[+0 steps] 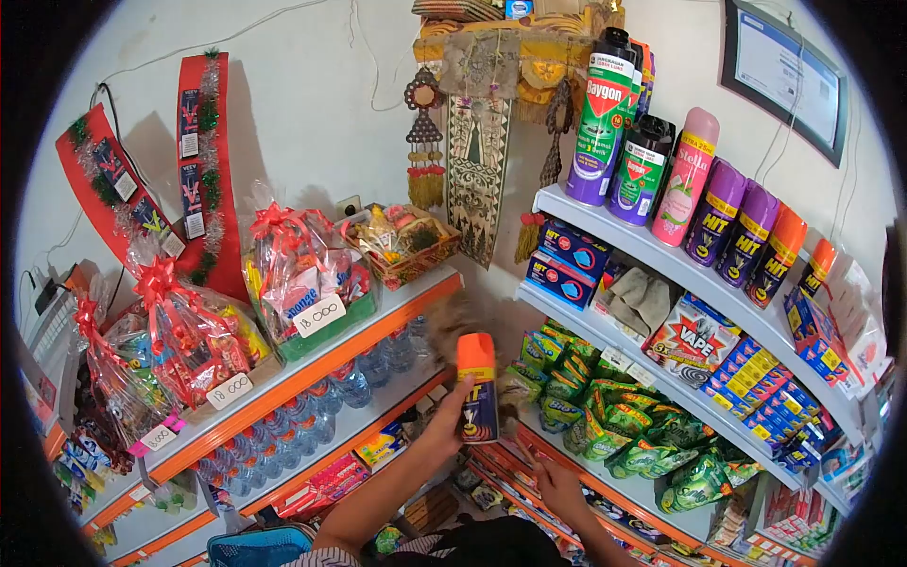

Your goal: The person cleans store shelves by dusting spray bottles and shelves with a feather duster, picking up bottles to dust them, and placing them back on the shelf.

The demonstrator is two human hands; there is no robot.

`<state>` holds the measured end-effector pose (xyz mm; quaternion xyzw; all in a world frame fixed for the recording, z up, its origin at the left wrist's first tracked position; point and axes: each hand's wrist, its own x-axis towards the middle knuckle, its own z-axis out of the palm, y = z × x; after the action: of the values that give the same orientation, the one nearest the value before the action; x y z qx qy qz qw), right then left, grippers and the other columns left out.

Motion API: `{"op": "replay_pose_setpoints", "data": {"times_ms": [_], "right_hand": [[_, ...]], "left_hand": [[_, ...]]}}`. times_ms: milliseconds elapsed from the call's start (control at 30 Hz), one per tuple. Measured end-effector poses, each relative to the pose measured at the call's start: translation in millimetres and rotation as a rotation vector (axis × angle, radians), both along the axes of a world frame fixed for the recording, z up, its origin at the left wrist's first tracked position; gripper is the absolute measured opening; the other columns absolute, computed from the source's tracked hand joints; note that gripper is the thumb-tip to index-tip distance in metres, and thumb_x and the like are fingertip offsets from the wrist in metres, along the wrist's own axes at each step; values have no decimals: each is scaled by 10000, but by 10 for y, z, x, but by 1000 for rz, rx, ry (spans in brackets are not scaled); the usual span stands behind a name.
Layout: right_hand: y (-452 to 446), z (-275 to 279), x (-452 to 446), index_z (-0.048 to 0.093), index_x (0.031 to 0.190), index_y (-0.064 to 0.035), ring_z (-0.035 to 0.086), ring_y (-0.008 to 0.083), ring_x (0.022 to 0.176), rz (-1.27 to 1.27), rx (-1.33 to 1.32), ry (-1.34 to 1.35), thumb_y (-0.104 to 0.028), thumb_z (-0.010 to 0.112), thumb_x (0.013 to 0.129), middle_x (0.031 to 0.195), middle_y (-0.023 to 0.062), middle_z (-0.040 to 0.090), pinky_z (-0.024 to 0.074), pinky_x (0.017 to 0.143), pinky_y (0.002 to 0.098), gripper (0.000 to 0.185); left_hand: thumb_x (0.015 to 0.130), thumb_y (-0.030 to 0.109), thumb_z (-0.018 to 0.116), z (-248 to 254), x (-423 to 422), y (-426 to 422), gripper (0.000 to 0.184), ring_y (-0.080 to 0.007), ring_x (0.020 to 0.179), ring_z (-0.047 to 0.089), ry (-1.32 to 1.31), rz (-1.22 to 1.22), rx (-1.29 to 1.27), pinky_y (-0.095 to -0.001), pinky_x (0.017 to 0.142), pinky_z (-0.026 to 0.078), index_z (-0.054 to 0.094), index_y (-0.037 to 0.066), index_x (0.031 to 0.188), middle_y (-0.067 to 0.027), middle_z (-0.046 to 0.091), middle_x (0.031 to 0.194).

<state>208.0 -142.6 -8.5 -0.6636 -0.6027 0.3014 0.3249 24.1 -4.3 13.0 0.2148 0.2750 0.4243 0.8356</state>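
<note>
My left hand (451, 422) is wrapped around an upright HIT spray can (479, 402) with an orange cap, held out in front of the corner between the shelves. Lower and to the right, my right hand (559, 487) closes on the thin handle of a brown feather duster (457, 319). Its fluff is smeared by motion and partly hidden behind the can. On the right top shelf stand more HIT cans (715, 215), a pink Stella can (684, 180) and two Baygon cans (602, 118).
Gift parcels (307, 274) and a basket (402, 248) line the left shelf top (425, 295), above water bottles (274, 435). Green pouches (605, 416) and a VAPE box (692, 340) fill the right shelves. A blue shopping basket (255, 546) is at the bottom.
</note>
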Motion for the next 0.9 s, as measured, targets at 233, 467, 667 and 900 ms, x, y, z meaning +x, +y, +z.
{"op": "replay_pose_setpoints", "data": {"times_ms": [233,467,667,900], "right_hand": [[73,315,10,578,978,-25,589,326,676,134,-152,-62,-344,450,887,730,197,581,440,574,394,356],[355,821,-64,507,1164,-62,619,197,822,64,309,124,-276,694,738,954,116,611,497,715,292,512],[263,871,-248,467,1154,-40,602,297,815,-48,377,-5,-367,693,714,916,148,601,471,725,337,593],[54,659,-53,453,1169,-30,612,275,724,-102,98,83,-433,679,697,832,169,609,474,649,346,660]], "left_hand": [[775,318,652,154,69,-191,417,-135,708,607,215,39,259,-283,624,515,516,-9,996,-71,598,838],[716,263,719,252,260,-295,487,-132,817,572,298,80,391,-269,717,476,502,-16,1052,-80,576,943],[691,175,739,359,366,-390,483,-132,865,543,264,-5,426,-275,757,446,495,-3,1068,-66,559,977],[880,375,476,-50,554,-620,467,-151,930,522,277,-231,333,-308,805,431,436,-5,1148,-83,526,1035]]}}
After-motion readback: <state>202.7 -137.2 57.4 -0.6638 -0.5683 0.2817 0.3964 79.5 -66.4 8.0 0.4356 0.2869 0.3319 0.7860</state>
